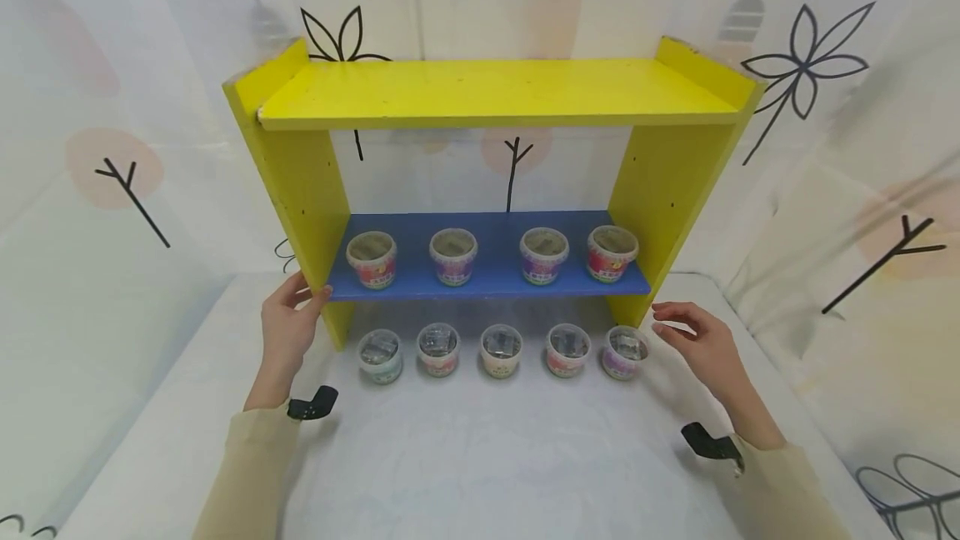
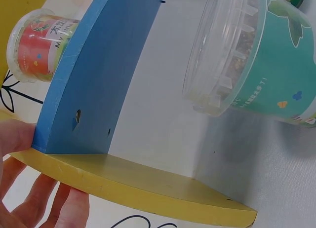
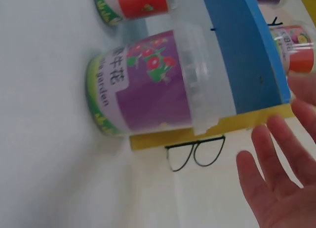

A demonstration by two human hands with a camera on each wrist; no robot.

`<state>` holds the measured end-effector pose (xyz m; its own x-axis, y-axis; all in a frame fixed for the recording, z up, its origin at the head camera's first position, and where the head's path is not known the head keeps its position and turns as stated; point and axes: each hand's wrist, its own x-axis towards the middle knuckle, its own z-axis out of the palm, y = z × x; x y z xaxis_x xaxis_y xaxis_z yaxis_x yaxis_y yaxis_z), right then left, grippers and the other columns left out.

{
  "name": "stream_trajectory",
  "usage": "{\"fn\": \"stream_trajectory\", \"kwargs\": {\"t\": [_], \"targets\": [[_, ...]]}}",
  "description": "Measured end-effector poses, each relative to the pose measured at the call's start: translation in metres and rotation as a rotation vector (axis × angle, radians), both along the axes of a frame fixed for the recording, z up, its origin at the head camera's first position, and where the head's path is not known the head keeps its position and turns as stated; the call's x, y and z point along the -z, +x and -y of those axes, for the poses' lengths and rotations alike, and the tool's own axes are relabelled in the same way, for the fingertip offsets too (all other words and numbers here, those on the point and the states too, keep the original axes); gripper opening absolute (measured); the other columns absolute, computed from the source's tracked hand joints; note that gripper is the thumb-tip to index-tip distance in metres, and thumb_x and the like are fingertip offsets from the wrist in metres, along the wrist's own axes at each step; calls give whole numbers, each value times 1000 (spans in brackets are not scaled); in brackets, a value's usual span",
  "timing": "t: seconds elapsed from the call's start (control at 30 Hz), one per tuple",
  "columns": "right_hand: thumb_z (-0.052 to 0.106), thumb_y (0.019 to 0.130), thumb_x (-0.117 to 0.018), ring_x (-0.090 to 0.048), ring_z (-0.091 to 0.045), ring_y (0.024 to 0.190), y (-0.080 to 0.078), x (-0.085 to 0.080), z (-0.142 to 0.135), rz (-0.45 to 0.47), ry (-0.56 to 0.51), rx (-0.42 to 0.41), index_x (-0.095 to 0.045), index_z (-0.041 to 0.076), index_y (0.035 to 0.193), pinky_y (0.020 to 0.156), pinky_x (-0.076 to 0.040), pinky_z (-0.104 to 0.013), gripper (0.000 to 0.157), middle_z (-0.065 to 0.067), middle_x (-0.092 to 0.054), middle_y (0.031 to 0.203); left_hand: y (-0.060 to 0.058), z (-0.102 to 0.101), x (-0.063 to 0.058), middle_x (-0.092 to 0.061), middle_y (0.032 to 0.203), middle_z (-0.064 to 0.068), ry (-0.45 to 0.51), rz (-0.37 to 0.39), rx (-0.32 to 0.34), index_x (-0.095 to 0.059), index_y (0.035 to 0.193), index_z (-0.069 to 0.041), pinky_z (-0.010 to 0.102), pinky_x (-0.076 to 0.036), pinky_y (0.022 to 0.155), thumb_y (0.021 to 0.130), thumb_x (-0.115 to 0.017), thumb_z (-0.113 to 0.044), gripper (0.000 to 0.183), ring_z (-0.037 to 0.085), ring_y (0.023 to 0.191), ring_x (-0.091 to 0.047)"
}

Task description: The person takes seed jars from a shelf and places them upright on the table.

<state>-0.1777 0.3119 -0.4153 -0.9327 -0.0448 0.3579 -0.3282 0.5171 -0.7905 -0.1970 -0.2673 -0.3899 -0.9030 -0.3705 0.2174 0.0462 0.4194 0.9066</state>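
Note:
A yellow shelf unit (image 1: 480, 94) with a blue lower board (image 1: 487, 286) stands at the back of the white table. My left hand (image 1: 291, 315) grips its left side panel (image 2: 148, 186), the thumb at the blue board's corner and the fingers on the outer face. Beside the right side panel (image 1: 671, 182), my right hand (image 1: 701, 344) is held with fingers loosely extended and nothing in them. Closest to the right hand is a purple-labelled plastic tub (image 1: 622, 365) on the table. A teal-labelled tub (image 2: 281, 65) looms large in the left wrist view.
Several small tubs, including a red-labelled one (image 1: 611, 261), sit in a row on the blue board. Below, another row on the table (image 1: 480, 457) includes a pale tub (image 1: 501, 363) in the middle. A patterned white cloth (image 1: 135, 107) hangs behind and at both sides.

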Motion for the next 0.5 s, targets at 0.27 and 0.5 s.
{"fn": "stream_trajectory", "kwargs": {"t": [0.27, 0.5], "targets": [[20, 97, -67, -58, 2, 103, -7, -17, 16, -79, -97, 243, -61, 3, 129, 81, -47, -7, 37, -10, -63, 123, 0, 0, 1, -57, 136, 9, 3, 9, -2, -51, 148, -20, 46, -48, 102, 98, -64, -35, 54, 25, 125, -51], [21, 95, -69, -59, -18, 116, -14, -29, 32, -106, -170, 313, -60, 9, 135, 84, -49, -11, 42, -7, -60, 130, -1, 1, 1, -57, 135, 9, 12, 6, 1, -51, 148, -20, 46, -47, 102, 97, -64, -36, 54, 25, 125, -50]]}}
